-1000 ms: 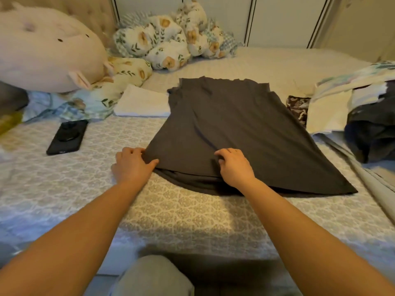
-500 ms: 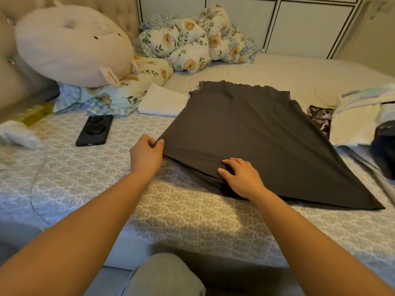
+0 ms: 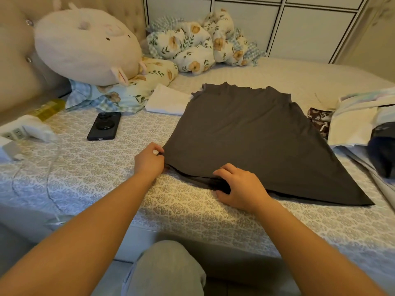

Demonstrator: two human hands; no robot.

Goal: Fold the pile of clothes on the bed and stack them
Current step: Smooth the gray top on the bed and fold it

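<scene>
A: Dark grey jersey: that is the dress [image 3: 252, 133] we see spread flat on the bed [image 3: 192, 210], its narrow top toward the far wall and its wide hem nearest us.

B: And where are the hands?

A: We see both at the near hem. The left hand [image 3: 148, 161] pinches the left corner of the hem between thumb and curled fingers. The right hand [image 3: 239, 186] sits at the middle of the hem, fingers curled over the cloth and thumb tucked beneath, so it grips the edge where a darker under-layer shows.

B: What else do we find on the bed?

A: A white folded cloth [image 3: 166, 100] lies just beside the dress's upper left edge. A black phone [image 3: 104, 126] lies face down, apart from the dress on the left. Behind it we see a big round plush [image 3: 85, 45] resting on floral pillows [image 3: 192, 45] against the padded headboard [image 3: 12, 60].

B: And on the right?

A: A pile of clothes [image 3: 359, 118], pale and dark pieces mixed, sits at the right edge, near the dress but not touching it as far as we can tell. A brown patterned piece [image 3: 318, 120] peeks out between the two.

B: Anything nearer to us?

A: A knee [image 3: 166, 272] in light trousers shows at the bottom, against the side of the bed.
</scene>
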